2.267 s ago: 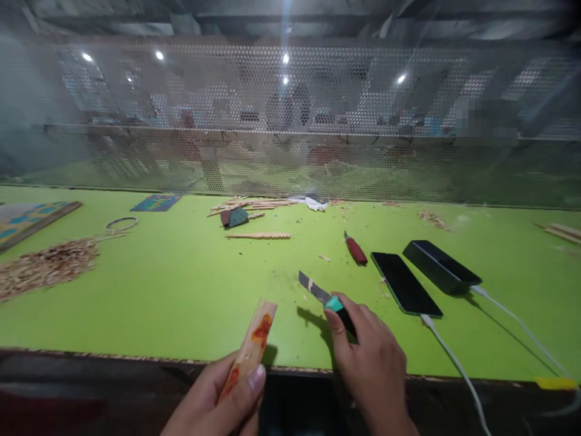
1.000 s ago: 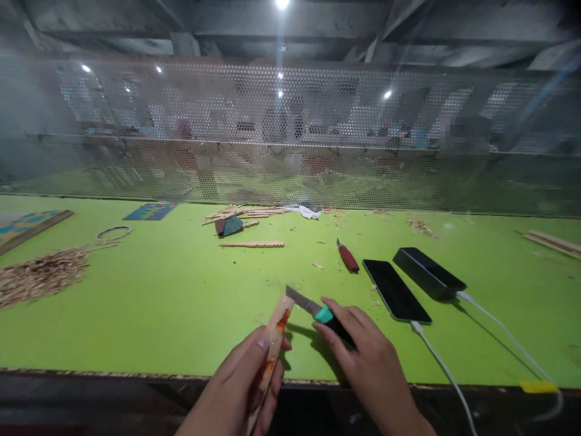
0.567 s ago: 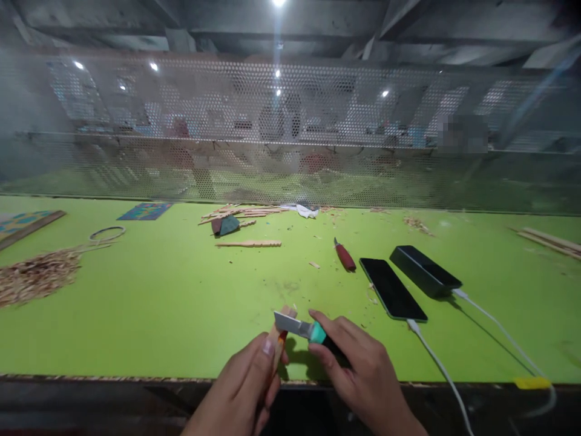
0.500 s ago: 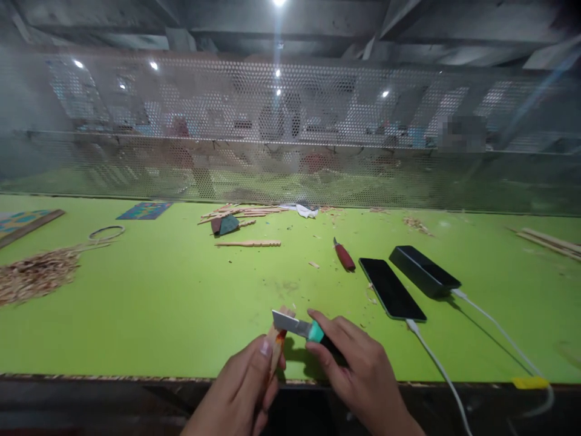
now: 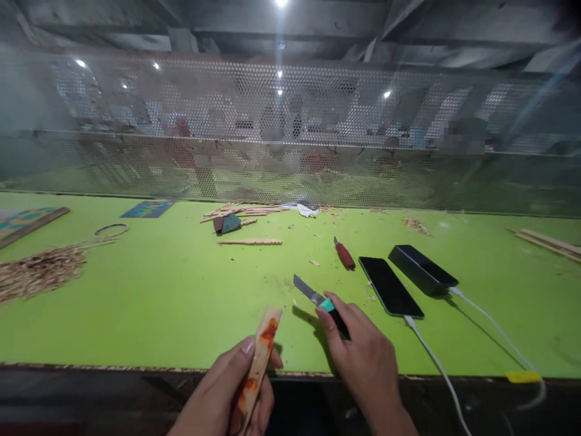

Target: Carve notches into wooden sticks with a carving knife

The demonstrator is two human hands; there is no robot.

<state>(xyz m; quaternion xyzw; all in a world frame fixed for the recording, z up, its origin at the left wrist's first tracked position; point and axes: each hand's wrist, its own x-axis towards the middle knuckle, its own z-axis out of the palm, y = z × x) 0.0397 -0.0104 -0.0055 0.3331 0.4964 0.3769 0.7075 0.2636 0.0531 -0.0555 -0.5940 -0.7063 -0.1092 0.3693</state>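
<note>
A flat wooden strip (image 5: pixel 259 367) with orange-red marks is gripped in my left hand (image 5: pixel 228 383), thumb on its near face and fingers behind. It tilts up over the table's front edge. My right hand (image 5: pixel 363 354) is wrapped round a utility knife (image 5: pixel 327 304) with a black and teal handle. Its bare blade points up and left, above the green tabletop and apart from the strip. A red-handled carving knife (image 5: pixel 345 254) lies beyond my right hand. Behind it to the left lies a notched wooden stick (image 5: pixel 252 242).
A phone (image 5: pixel 391 286) and a black power bank (image 5: pixel 423 270) with white cables lie at the right. Wood shavings (image 5: pixel 43 272) and a ring (image 5: pixel 111 230) are at the left. Thin sticks (image 5: pixel 247 211) and sandpaper (image 5: pixel 228 223) lie before the perforated screen (image 5: pixel 281 163).
The knife has come off the strip and moved up and right with my right hand. My left hand has turned the strip, so its broad marked face now shows.
</note>
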